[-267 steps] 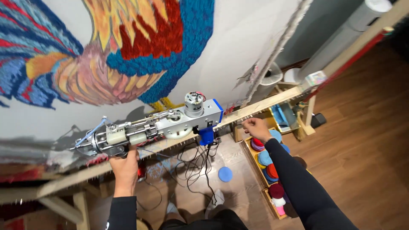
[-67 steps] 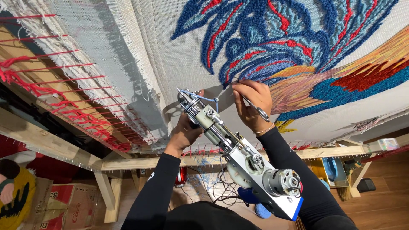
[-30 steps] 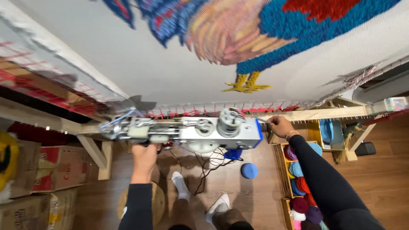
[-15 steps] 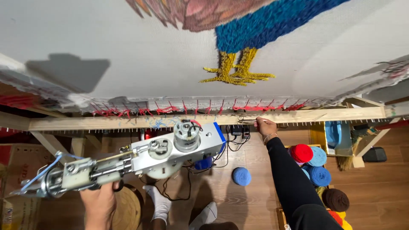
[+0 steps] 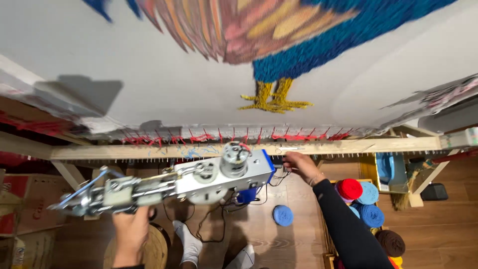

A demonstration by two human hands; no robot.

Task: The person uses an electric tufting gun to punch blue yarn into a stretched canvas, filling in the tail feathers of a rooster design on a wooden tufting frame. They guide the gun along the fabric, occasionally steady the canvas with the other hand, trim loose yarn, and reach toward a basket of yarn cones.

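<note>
My left hand (image 5: 130, 230) grips the handle of a silver and blue tufting gun (image 5: 199, 180). The gun lies almost level below the wooden frame bar (image 5: 358, 145), its needle end pointing left. My right hand (image 5: 301, 167), in a black sleeve, is at the bar's lower edge beside the gun's blue rear end. Its fingers are bent, and I cannot make out whether they grip anything. Above hangs the white cloth (image 5: 164, 94) with a tufted rooster, whose yellow feet (image 5: 274, 99) are just over the bar.
Red yarn loops line the cloth's bottom edge. A box of yarn spools (image 5: 368, 201) stands at the right, and a blue spool (image 5: 283, 215) lies on the wood floor. Black cables hang under the gun. My white-socked feet (image 5: 189, 243), a round stool (image 5: 149, 249) and cardboard boxes (image 5: 20, 209) are below.
The gun came off the cloth, where both hands held it, and dropped below the frame bar. My right hand let go of it and moved to the bar.
</note>
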